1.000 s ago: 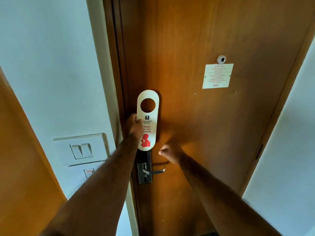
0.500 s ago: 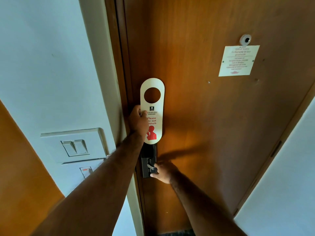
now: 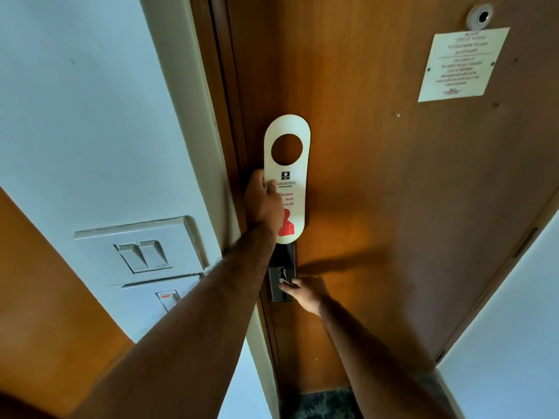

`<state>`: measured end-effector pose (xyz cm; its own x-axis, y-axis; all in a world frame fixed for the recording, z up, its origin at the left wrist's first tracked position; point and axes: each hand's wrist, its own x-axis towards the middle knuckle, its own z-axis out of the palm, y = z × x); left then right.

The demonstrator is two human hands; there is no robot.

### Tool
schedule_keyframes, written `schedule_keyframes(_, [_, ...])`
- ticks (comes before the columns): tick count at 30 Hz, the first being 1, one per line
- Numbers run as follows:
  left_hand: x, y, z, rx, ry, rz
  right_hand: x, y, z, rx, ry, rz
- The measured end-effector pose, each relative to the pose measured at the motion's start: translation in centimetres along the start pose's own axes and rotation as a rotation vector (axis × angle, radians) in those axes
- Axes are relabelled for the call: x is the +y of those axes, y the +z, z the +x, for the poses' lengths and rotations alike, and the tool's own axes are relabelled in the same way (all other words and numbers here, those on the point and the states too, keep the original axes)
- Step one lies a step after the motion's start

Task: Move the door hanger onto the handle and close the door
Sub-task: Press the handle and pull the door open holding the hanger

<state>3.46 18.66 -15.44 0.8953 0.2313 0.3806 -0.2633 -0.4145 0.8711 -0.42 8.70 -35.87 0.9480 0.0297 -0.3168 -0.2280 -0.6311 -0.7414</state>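
Since one second ago, the right hand (image 3: 305,293) has been brought down from the bare wood of the door (image 3: 378,176) to the handle (image 3: 286,281), and it is now closed around it; only a small bright part of the handle is seen past the fingers. The handle is fixed on a dark lock plate (image 3: 279,278) near the door edge. The door hanger (image 3: 287,176) is kept as before in the left hand (image 3: 263,201), pinched at its left edge, upright and flat against the door, just above the lock plate. Its round hole is at the top and is not on the handle. A paper notice (image 3: 462,65) and a peephole (image 3: 479,16) are seen higher on the door. A light switch (image 3: 142,252) is mounted on the wall at the left.
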Motion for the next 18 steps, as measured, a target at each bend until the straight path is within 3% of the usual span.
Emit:
schedule_keyframes(3, [0.0, 0.0, -0.1, -0.009, 0.014, 0.009, 1.2, 0.4, 0.3, 0.006, 0.025, 0.148])
schedule_keyframes(10, [0.4, -0.5, -0.9, -0.018, 0.005, 0.011, 0.6, 0.8, -0.6, 0.032, 0.035, 0.103])
schedule_keyframes(18, [1.0, -1.5, -3.7, -0.012, -0.005, 0.007, -1.2, 1.4, -5.0, 0.262, -0.096, -0.737])
